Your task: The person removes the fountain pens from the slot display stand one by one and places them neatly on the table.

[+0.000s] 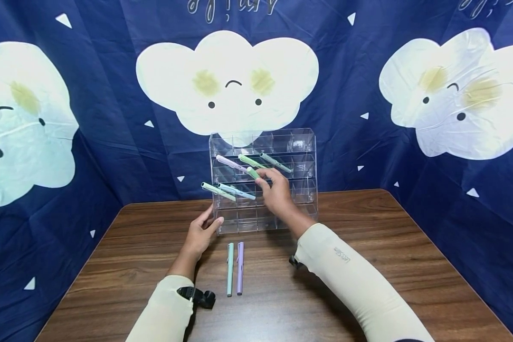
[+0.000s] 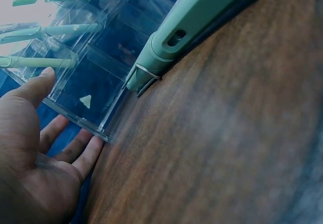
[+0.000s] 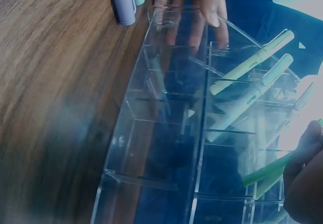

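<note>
A clear tiered acrylic rack (image 1: 248, 227) stands upright near the table's far edge. My right hand (image 1: 278, 192) pinches a green pen (image 1: 253, 173) that slants in front of the rack's middle tiers. Just above it, a lilac pen (image 1: 228, 162), another green pen (image 1: 249, 160) and a grey-green pen (image 1: 275, 162) lean in one tier. Lower left, a pale green pen (image 1: 217, 190) and a light blue pen (image 1: 236, 191) lean side by side. At the rack's lower left side rests my left hand (image 2: 43, 168), its thumb in front and its fingers extended along the side wall.
On the wooden table (image 1: 273, 285) before the rack, a teal pen (image 1: 230, 270) and a purple pen (image 1: 240, 269) lie parallel. A dark blue cloth (image 1: 124, 156) with cloud faces hangs behind and at both sides.
</note>
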`<state>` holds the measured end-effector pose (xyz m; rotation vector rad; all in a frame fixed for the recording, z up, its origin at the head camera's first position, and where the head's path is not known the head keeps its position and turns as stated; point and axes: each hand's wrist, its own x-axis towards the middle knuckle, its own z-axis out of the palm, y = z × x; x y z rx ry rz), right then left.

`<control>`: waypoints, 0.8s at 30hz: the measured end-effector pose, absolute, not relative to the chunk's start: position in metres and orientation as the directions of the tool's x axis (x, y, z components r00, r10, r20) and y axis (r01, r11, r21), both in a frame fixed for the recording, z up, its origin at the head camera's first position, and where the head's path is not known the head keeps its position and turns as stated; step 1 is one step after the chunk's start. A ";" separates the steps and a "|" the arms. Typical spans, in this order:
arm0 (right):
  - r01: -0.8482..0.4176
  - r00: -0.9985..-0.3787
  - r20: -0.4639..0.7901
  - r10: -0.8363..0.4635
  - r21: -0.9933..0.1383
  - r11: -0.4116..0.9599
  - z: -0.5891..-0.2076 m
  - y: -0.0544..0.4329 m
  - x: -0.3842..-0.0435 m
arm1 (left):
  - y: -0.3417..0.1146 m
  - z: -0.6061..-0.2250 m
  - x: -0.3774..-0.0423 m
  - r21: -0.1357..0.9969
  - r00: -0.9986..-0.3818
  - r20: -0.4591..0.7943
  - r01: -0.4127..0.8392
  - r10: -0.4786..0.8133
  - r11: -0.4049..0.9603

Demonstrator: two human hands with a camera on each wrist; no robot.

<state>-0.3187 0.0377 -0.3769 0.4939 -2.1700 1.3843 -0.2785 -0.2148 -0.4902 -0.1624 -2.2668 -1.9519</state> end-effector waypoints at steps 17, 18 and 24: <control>-0.525 -0.850 0.525 -0.035 -0.840 0.141 -0.345 0.050 -0.288 | -0.216 -0.490 -0.278 0.972 -0.985 0.171 0.165 -0.017 0.167; -0.523 -0.851 0.523 -0.034 -0.843 0.125 -0.345 0.051 -0.286 | -0.216 -0.490 -0.278 0.972 -0.986 0.168 0.163 -0.017 0.169; -0.516 -0.857 0.514 -0.039 -0.854 0.064 -0.346 0.057 -0.277 | -0.216 -0.490 -0.277 0.971 -0.985 0.169 0.164 -0.018 0.175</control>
